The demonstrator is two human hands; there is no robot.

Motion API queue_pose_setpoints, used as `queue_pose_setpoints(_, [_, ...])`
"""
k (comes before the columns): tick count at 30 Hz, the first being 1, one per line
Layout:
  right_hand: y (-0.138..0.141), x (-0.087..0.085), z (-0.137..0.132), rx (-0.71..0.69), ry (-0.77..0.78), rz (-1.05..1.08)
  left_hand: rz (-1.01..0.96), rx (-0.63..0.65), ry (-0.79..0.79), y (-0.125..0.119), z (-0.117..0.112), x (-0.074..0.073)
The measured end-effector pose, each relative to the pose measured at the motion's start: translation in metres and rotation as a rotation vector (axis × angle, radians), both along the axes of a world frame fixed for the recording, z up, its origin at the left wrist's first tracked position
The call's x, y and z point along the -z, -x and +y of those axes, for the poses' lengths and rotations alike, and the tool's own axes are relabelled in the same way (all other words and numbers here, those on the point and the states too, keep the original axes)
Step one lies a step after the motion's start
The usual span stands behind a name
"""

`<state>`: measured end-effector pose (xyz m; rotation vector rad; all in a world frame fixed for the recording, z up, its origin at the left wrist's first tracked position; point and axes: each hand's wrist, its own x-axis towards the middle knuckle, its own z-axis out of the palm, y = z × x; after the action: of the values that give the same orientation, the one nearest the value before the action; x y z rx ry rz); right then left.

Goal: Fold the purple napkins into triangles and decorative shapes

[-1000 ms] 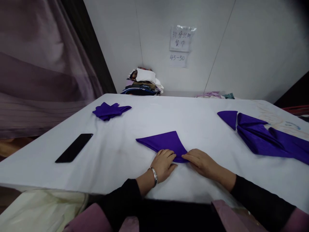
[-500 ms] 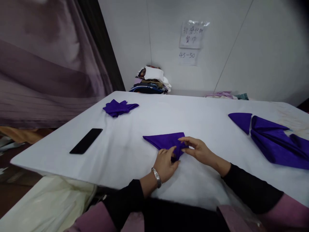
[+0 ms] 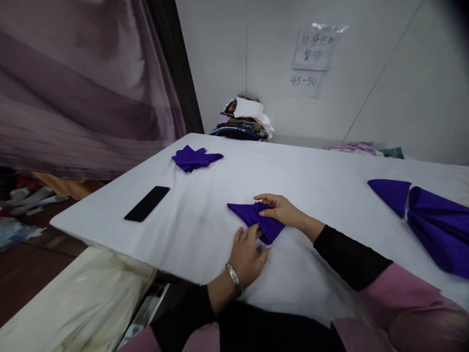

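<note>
A purple cloth napkin (image 3: 271, 230), folded into a small triangular shape with a long point to the left, lies on the white-covered table (image 3: 308, 168). My right hand (image 3: 284, 211) is over its upper right part and pinches a folded layer between thumb and fingers. My left hand (image 3: 246, 254), with a silver bracelet at the wrist, rests at the near edge. Its fingers are apart, and the index fingertip touches the fold there. The cloth under my right fingers is partly hidden.
A purple napkin folded with several points (image 3: 194, 159) lies at the back left. Nearer is a black phone (image 3: 147, 204). Larger purple cloth (image 3: 436, 225) spreads at the right. Stacked clothes (image 3: 245, 120) stand behind the far edge; a curtain (image 3: 73, 88) hangs at the left.
My right hand has moved left across the napkin, bringing its right part over in a fold. My left hand stays at the near edge. The view has turned slightly left.
</note>
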<state>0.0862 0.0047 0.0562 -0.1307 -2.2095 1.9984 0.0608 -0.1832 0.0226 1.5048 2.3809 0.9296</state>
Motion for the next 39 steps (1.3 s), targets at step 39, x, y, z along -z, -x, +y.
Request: queue_pose_setpoints(39, [0.102, 0.031, -0.016, -0.067, -0.5, -0.132, 0.084, 0.114, 0.037, 0.013, -0.016, -0.001])
